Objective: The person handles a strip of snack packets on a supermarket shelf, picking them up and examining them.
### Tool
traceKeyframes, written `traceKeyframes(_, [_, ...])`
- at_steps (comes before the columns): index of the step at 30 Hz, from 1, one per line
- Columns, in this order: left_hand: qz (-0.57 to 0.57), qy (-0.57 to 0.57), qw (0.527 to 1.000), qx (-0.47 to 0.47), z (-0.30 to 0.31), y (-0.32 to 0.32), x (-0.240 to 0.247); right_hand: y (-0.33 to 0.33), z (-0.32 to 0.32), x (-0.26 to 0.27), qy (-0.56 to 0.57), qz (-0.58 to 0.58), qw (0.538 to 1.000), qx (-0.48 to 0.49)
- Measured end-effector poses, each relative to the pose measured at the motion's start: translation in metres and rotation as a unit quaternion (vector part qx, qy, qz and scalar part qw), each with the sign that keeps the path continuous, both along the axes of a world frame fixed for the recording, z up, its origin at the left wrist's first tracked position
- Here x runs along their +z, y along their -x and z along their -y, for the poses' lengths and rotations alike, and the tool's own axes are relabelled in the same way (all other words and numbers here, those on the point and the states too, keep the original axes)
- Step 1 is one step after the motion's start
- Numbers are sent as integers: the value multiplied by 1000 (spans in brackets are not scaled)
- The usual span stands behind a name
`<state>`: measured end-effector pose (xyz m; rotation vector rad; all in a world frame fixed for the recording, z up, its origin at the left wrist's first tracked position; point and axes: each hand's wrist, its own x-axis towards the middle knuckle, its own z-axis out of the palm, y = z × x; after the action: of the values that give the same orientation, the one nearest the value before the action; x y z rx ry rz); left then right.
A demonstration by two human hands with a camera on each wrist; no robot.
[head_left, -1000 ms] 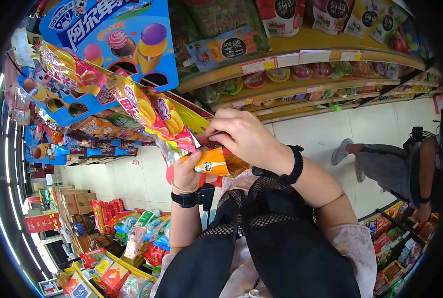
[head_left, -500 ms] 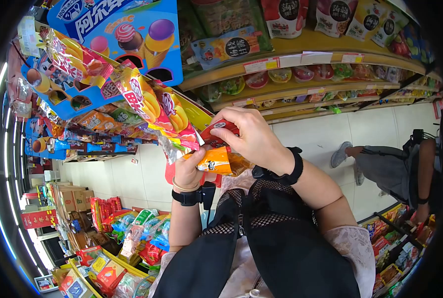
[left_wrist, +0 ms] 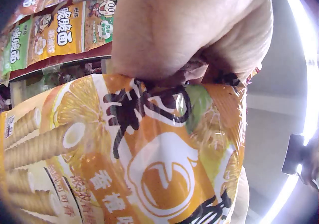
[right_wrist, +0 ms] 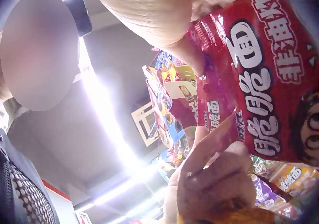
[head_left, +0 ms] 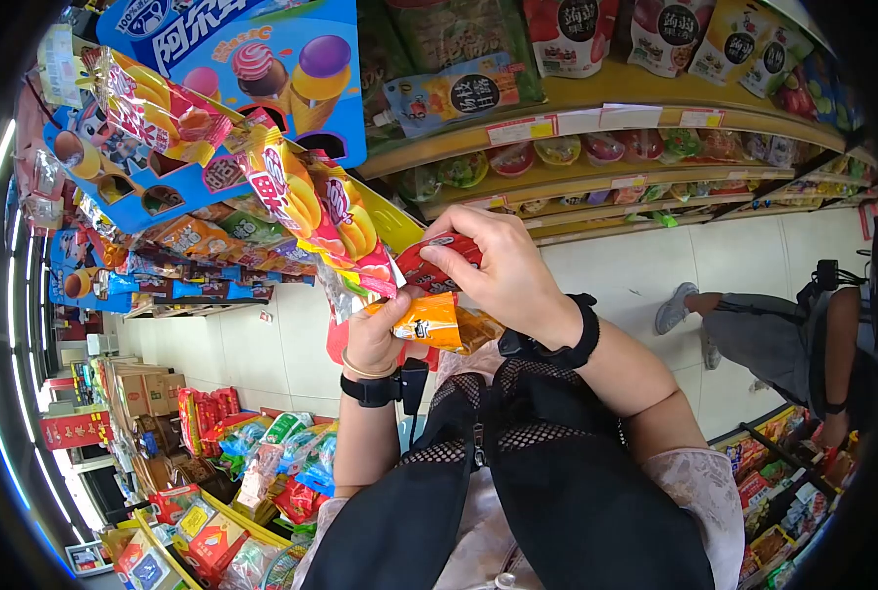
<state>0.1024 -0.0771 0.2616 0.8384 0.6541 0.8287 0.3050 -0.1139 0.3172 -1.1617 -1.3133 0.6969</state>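
My left hand (head_left: 373, 342) grips an orange snack bag (head_left: 431, 321) printed with wafer rolls and orange slices, which fills much of the left wrist view. Above it, my right hand (head_left: 503, 270) pinches a red packet of crispy noodles (right_wrist: 276, 84) between thumb and fingers. In the right wrist view, the left hand's fingers (right_wrist: 214, 179) lie over the lower end of red packaging, just under the right hand. Part of the red packet is hidden behind the right hand in the head view.
Pink and yellow snack bags (head_left: 279, 197) hang right beside the left hand. Behind them stands a blue display box (head_left: 232, 74). Shelves (head_left: 517, 128) of pouches and jelly cups curve along the far side. Another person's leg (head_left: 744, 320) is at right. Bagged goods (head_left: 281, 457) lie at lower left.
My right hand has lifted slightly and opened out the red packet, so more of its face shows. The left hand keeps the orange bag in nearly the same place.
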Motion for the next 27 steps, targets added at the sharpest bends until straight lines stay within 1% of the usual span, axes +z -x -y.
traceKeyframes(1, [16, 7, 1000, -10, 0, 0, 0, 0, 0, 0, -4, -2, 1000, -4])
traceKeyframes(5, [11, 8, 1000, -14, 0, 0, 0, 0, 0, -3, -19, -2, 1000, -23])
traceKeyframes(6, [-4, 10, 1000, -1, 1, -1, 0, 0, 0, -5, -19, -2, 1000, -23])
traceKeyframes(8, [-18, 13, 1000, 13, 2, -2, 0, 1, -1, -9, -35, 38, 998, -46])
traceKeyframes(9, [-24, 13, 1000, 16, 2, -1, 0, 2, -1, -10, -35, 38, 998, -45])
traceKeyframes(11, [-30, 12, 999, 20, 3, 0, 0, 3, -1, -13, -33, 23, 996, -79])
traceKeyframes(12, [-39, 13, 999, 9, 3, 1, 1, 4, -2, -15, -33, 23, 996, -78])
traceKeyframes(14, [-48, 13, 999, -2, 4, 2, 2, 4, -3, -22, -25, 60, 993, -103])
traceKeyframes(16, [-40, 0, 999, 9, 4, 2, 2, 4, -3, -29, -20, 60, 993, -104])
traceKeyframes(21, [-32, 11, 999, 9, 3, 3, 1, 2, -1, -44, -10, 74, 993, -95])
traceKeyframes(23, [-25, 11, 1000, 8, 1, 4, -4, 0, 1, -49, -5, 78, 994, -70])
traceKeyframes(24, [-14, -6, 1000, 1, -1, 6, -9, 1, 2, -54, -5, 78, 994, -71])
traceKeyframes(26, [-3, -22, 1000, -7, -2, 4, -11, 4, 3, -60, -22, 6, 995, -98])
traceKeyframes(27, [-6, -22, 1000, 19, -1, 0, -8, 3, 6, -58, -21, 6, 995, -97])
